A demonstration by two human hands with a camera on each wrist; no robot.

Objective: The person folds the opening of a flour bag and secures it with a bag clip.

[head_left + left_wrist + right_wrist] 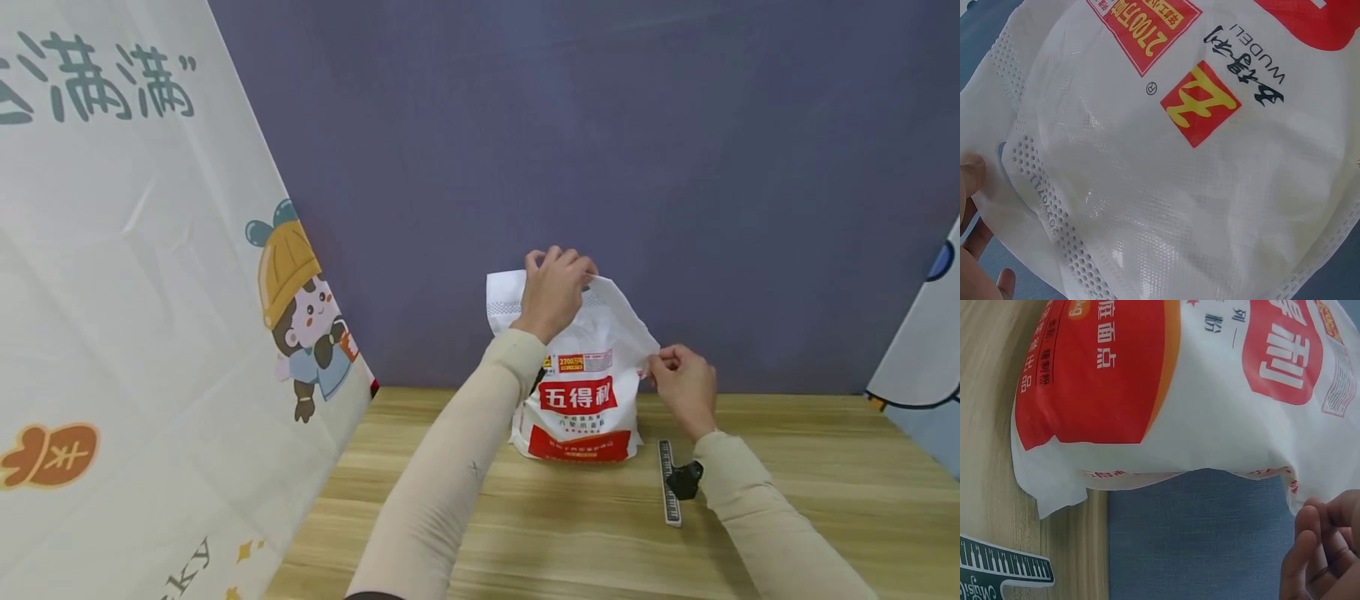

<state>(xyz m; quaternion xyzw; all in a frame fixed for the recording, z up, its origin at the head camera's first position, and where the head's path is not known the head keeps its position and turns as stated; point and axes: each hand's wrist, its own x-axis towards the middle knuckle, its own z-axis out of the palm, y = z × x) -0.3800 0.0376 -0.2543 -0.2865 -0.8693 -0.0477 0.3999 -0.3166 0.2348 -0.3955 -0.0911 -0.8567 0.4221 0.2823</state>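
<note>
A white Wudeli flour bag [577, 392] stands upright on the wood-grain tabletop [570, 533], its red-printed front facing the person and the dark blue backdrop [637, 167] behind it. The left hand [557, 287] grips the bag's top edge, thumb against the front near the dotted band [1054, 215] in the left wrist view. The right hand [686, 383] pinches the bag's side edge below the upper right corner, thumb and fingertips together, drawing that edge out to a point. The lower part looks full and rounded, while the upper part is flat and loose, its left corner sticking up past the left hand. As far as can be judged, the bag is in place and both hands have hold of it, so the handling of its upper part seems underway, not finished: the top is neither folded down nor rolled, and both hands have yet to let go. Whether the mouth is sealed cannot be told. A flat green-and-white printed strip [666, 475] lies on the tabletop to the bag's right, apart from it and not in either hand.
</note>
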